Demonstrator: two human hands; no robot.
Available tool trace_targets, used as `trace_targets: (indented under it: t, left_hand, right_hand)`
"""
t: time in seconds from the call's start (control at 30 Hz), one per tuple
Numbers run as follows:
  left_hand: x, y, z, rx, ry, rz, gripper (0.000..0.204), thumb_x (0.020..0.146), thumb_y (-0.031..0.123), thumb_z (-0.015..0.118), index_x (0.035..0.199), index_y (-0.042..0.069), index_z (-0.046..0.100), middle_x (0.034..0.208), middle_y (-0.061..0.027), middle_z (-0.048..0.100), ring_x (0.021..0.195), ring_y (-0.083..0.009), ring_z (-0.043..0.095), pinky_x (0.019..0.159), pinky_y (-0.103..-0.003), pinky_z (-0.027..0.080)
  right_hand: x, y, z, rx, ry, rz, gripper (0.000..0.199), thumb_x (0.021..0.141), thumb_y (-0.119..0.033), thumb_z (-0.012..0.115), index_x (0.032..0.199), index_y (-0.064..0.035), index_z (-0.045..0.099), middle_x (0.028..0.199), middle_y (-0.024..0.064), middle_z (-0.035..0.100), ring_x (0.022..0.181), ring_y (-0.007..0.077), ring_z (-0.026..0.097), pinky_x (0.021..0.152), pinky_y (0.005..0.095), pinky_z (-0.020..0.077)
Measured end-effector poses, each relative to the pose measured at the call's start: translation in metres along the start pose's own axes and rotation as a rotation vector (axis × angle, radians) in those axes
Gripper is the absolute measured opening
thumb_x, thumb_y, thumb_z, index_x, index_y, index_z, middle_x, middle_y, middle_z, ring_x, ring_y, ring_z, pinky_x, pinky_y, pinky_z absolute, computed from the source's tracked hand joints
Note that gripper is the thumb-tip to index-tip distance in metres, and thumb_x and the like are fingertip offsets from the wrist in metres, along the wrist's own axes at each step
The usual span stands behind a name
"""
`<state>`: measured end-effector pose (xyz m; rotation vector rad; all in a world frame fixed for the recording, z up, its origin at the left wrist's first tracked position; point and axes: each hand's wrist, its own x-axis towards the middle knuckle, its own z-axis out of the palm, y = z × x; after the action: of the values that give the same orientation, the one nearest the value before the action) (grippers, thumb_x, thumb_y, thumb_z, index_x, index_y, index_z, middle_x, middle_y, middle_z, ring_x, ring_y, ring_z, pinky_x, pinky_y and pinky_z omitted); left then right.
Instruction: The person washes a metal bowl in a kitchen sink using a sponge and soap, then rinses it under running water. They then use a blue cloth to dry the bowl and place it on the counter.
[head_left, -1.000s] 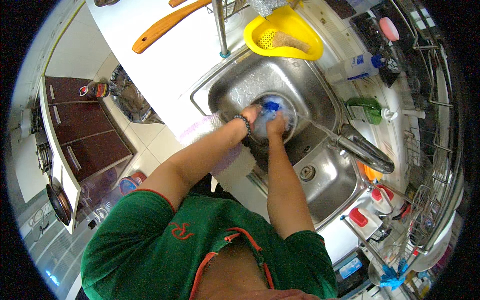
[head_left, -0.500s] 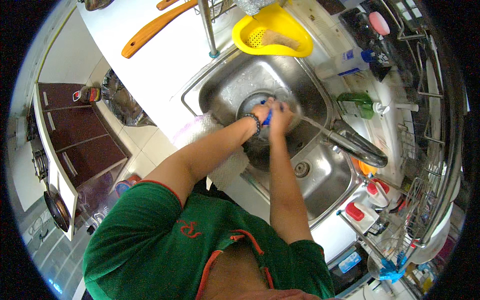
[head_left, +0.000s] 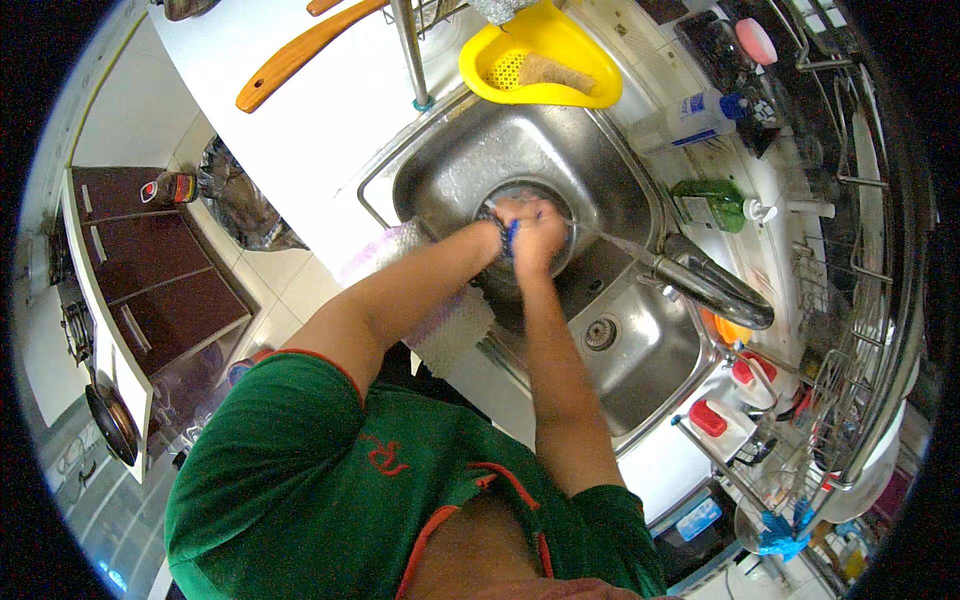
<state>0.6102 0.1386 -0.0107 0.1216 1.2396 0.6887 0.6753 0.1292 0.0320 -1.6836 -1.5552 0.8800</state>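
Observation:
Both my hands are together over a round metal bowl [head_left: 565,258] in the larger basin of the steel sink [head_left: 430,165]. My left hand [head_left: 508,211], with a dark beaded bracelet at the wrist, is closed against my right hand [head_left: 538,236]. Between them a small blue thing [head_left: 514,238] shows, soft-looking and mostly covered by fingers; motion blur hides its kind. A thin stream of water runs from the curved metal tap [head_left: 715,285] toward the bowl and my hands. The bowl's inside is partly hidden by my hands.
A yellow strainer [head_left: 605,90] holding a brown scrubber sits at the far sink edge. Behind the tap stand a green pump bottle [head_left: 705,205] and a clear bottle with a blue cap [head_left: 690,122]. Bubble wrap [head_left: 385,255] lies along the left edge; a wooden handle [head_left: 300,60] is on the counter.
My hands have shifted slightly left and closer together over the bowl, the right one turning inward. The blue thing has moved left with them. Water still runs.

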Motion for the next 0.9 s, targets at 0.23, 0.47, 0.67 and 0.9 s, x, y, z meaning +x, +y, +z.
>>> trace_targets:
  t: [0.23, 0.47, 0.67, 0.9]
  left_hand:
    - [0.018, -0.005, -0.026, 0.056, -0.176, 0.122, 0.039, 0.086, 0.043, 0.045, 0.092, 0.007, 0.057, 0.086, -0.0122, 0.061, 0.079, -0.0242, 0.057, 0.071, -0.035, 0.044]
    - [-0.012, 0.004, -0.035, 0.364, 0.173, 0.431, 0.042, 0.088, 0.045, 0.045, 0.084, 0.005, 0.058, 0.081, -0.0038, 0.058, 0.071, -0.0142, 0.052, 0.068, -0.028, 0.042]
    - [-0.030, 0.018, -0.072, 0.505, 0.382, 0.563, 0.045, 0.077, 0.020, 0.062, 0.113, -0.004, 0.050, 0.105, -0.0179, 0.058, 0.098, -0.0255, 0.056, 0.088, -0.031, 0.040]
    - [-0.024, 0.006, -0.048, 1.063, 0.236, 0.819, 0.068, 0.058, -0.003, 0.059, 0.122, 0.011, 0.043, 0.125, -0.0198, 0.041, 0.116, -0.0344, 0.040, 0.098, -0.032, 0.034]
  right_hand:
    - [-0.023, -0.035, 0.004, -0.129, -0.059, 0.016, 0.036, 0.081, -0.036, 0.050, 0.075, -0.0016, 0.059, 0.069, 0.0217, 0.058, 0.061, 0.0354, 0.055, 0.059, 0.0420, 0.0434]
    - [0.036, 0.098, -0.008, -0.484, -0.019, -0.017, 0.029, 0.086, -0.027, 0.045, 0.084, -0.0012, 0.060, 0.078, 0.0227, 0.058, 0.077, 0.0368, 0.058, 0.069, 0.0452, 0.0438]
    - [-0.011, 0.112, 0.040, -0.750, -0.205, -0.107, 0.028, 0.080, -0.019, 0.054, 0.104, -0.0070, 0.056, 0.115, 0.0190, 0.050, 0.104, 0.0341, 0.049, 0.091, 0.0372, 0.0377]
    - [0.021, 0.082, 0.022, 0.121, -0.415, 0.580, 0.039, 0.063, 0.001, 0.058, 0.102, -0.0020, 0.056, 0.092, 0.0119, 0.059, 0.087, 0.0243, 0.056, 0.074, 0.0317, 0.0465]
